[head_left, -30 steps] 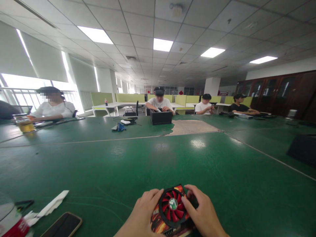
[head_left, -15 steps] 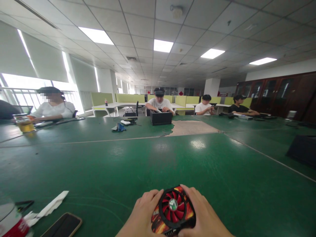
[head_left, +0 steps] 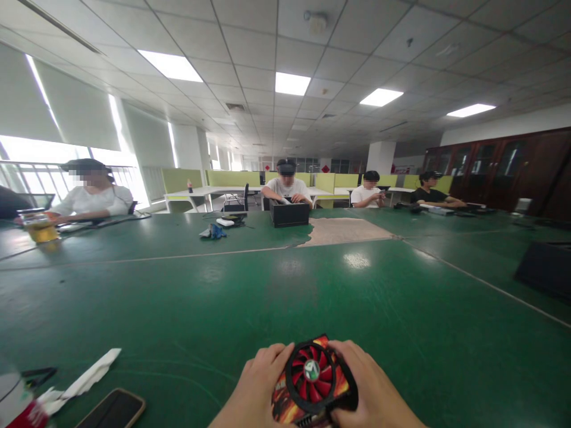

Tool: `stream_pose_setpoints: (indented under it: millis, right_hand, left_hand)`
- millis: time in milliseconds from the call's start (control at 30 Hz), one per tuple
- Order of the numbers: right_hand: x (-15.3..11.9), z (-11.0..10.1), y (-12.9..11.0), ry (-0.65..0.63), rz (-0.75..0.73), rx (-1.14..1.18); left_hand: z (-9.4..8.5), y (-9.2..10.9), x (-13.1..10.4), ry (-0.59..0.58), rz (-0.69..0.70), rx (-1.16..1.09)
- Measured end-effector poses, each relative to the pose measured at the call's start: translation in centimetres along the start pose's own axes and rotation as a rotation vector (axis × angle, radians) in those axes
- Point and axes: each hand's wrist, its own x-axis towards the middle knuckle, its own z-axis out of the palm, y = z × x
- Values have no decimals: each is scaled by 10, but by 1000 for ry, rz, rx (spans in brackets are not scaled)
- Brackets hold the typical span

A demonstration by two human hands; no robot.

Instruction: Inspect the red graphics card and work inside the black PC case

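The left hand [head_left: 256,389] and right hand [head_left: 372,392] clasp a graphics card [head_left: 312,386] by its side edges, low over the near edge of the green table [head_left: 276,285]. It looks rigid and fairly light. The red fan [head_left: 311,371] blades seem fragile, so the shroud edges are the safer hold.

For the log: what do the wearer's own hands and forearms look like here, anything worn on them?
Both are bare. The left hand and right hand show no gloves, rings or watch, and no sleeve reaches the visible forearms. Only the backs of the hands and the fingers show; the frame's bottom edge cuts off the rest.
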Motion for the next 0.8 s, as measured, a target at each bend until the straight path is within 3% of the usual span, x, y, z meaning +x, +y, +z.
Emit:
stream_pose_setpoints:
  millis: [333,800]
  right_hand:
    - [-3,-10,7,14,-45,78]
    - [-6,-19,8,-67,81,68]
  left_hand:
    - [2,6,-1,16,3,14]
    - [2,6,-2,22,16,21]
